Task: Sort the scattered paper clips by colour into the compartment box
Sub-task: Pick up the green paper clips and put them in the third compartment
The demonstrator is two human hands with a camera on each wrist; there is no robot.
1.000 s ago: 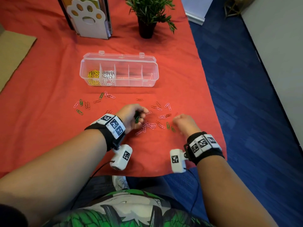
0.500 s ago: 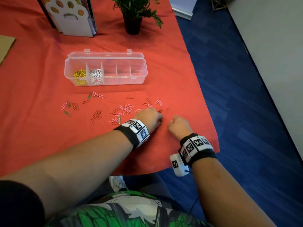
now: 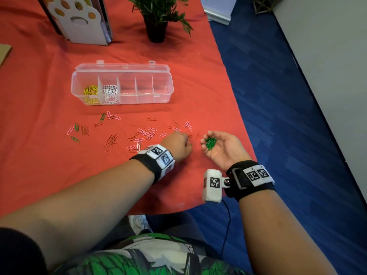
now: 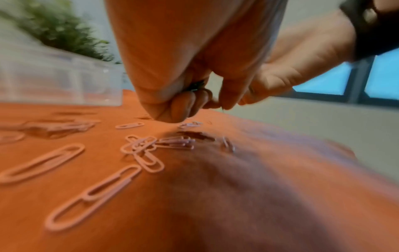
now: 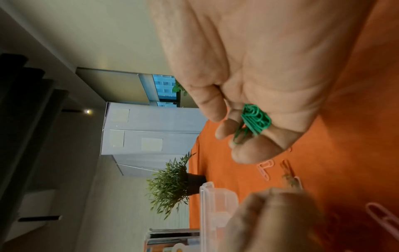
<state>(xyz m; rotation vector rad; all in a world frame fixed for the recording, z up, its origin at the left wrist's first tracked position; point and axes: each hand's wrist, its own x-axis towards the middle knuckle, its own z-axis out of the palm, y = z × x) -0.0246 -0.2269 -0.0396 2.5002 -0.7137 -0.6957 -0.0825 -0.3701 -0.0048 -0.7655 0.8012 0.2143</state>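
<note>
My right hand (image 3: 215, 144) lies palm up near the table's right edge, fingers curled round a bunch of green paper clips (image 3: 210, 142) (image 5: 255, 120). Just left of it my left hand (image 3: 184, 143) is knuckles up with curled fingers. In the left wrist view its fingertips (image 4: 183, 104) pinch a small dark clip (image 4: 195, 86). Pink, red and a few green clips (image 3: 147, 132) lie scattered on the red cloth. The clear compartment box (image 3: 162, 99) stands open behind them, with yellow clips (image 3: 91, 92) in its leftmost cell and white clips (image 3: 110, 90) in the one beside it.
A potted plant (image 3: 156, 20) and a white paw-shaped book stand (image 3: 79, 22) are at the back of the table. The cloth's right edge (image 3: 246, 139) drops to blue carpet close to my right hand. Loose green clips (image 3: 76, 127) lie far left.
My right hand has turned from a knuckles-up fist to palm up, showing the green clips. My left hand has moved right across the scattered clips to sit beside it.
</note>
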